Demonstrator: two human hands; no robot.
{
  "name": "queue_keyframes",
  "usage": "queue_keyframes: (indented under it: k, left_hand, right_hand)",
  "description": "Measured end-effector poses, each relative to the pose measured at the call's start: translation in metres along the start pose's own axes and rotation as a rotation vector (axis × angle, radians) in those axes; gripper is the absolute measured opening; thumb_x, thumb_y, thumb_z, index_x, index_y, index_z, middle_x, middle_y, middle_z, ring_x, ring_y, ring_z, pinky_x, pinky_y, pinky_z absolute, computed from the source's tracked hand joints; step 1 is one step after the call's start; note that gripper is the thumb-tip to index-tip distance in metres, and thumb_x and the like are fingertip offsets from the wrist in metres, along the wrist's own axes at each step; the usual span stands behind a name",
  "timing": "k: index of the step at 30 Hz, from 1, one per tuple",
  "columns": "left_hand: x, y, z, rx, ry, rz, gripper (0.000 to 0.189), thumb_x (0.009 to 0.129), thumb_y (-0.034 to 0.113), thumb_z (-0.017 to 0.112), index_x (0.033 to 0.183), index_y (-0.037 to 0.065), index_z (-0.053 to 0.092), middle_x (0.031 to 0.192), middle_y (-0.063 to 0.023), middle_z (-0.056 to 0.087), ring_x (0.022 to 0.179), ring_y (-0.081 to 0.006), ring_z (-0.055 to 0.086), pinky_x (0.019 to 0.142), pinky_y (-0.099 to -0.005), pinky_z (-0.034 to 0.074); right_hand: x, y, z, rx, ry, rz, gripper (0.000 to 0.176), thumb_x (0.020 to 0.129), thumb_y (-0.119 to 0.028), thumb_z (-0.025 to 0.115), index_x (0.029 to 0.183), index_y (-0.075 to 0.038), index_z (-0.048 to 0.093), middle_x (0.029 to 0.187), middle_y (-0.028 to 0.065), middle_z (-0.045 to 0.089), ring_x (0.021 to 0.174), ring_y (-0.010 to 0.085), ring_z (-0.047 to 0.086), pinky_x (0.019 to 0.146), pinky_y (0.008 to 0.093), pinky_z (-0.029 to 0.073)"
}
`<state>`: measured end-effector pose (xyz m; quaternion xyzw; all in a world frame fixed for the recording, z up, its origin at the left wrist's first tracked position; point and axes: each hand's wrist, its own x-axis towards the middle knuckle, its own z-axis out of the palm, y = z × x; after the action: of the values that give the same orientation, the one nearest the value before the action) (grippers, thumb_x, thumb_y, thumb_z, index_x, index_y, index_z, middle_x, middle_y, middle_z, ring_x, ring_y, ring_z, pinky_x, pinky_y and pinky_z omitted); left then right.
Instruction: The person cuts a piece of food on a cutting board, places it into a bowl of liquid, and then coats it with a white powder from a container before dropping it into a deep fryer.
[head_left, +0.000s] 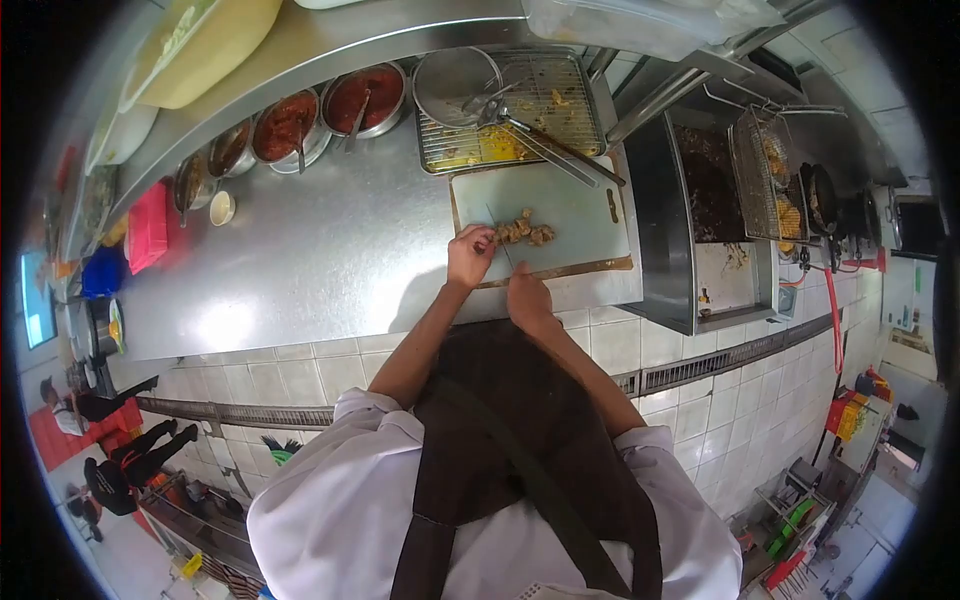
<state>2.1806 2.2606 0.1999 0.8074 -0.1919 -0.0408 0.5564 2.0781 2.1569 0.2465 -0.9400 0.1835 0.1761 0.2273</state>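
A pale cutting board (560,200) with brown edges lies on the steel counter, and browned pieces of cooked meat (520,231) sit in a small cluster on it. My left hand (470,254) is closed at the left end of the meat, its fingertips curled on a piece. My right hand (528,297) is wrapped round the handle of a knife (491,212) at the board's near edge. The thin blade runs away from me, between my left fingers and the cut pieces. The handle is hidden in my fist.
Behind the board is a wire-racked tray (565,85) with tongs (555,150) and a round strainer (455,85). Pots of red sauce (375,95) line the counter's back. Right stands a fryer (710,180) with a wire basket (765,165). Other people (115,485) are far left.
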Motion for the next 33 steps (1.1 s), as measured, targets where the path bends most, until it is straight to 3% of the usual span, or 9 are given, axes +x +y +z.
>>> queue_keyframes:
  k: [17, 19, 33]
  left_hand:
    - [0.002, 0.0, 0.002, 0.056, 0.042, 0.03, 0.021, 0.068, -0.002, 0.07, 0.088, 0.001, 0.065, 0.087, -0.0084, 0.064, 0.066, -0.0144, 0.063, 0.061, -0.0253, 0.054]
    - [0.0, 0.0, 0.004, 0.084, 0.06, 0.025, 0.022, 0.067, -0.002, 0.072, 0.088, 0.001, 0.065, 0.086, -0.0081, 0.064, 0.065, -0.0142, 0.063, 0.059, -0.0253, 0.054]
    - [-0.004, 0.012, 0.002, 0.067, 0.062, 0.01, 0.025, 0.069, -0.001, 0.07, 0.092, 0.004, 0.065, 0.082, -0.0084, 0.063, 0.063, -0.0169, 0.061, 0.061, -0.0274, 0.052]
  right_hand:
    - [0.01, 0.0, 0.004, 0.001, -0.033, 0.01, 0.029, 0.084, -0.003, 0.047, 0.108, 0.012, 0.04, 0.084, 0.027, 0.064, 0.081, 0.0386, 0.066, 0.071, 0.0439, 0.054]
    - [0.004, 0.001, 0.006, 0.074, 0.005, 0.001, 0.024, 0.084, -0.003, 0.043, 0.104, 0.01, 0.042, 0.083, 0.0309, 0.062, 0.08, 0.0437, 0.063, 0.073, 0.0497, 0.051]
    - [-0.042, 0.019, 0.009, 0.056, -0.062, 0.033, 0.026, 0.081, -0.003, 0.046, 0.103, 0.01, 0.042, 0.086, 0.0316, 0.061, 0.084, 0.0446, 0.062, 0.075, 0.0502, 0.05]
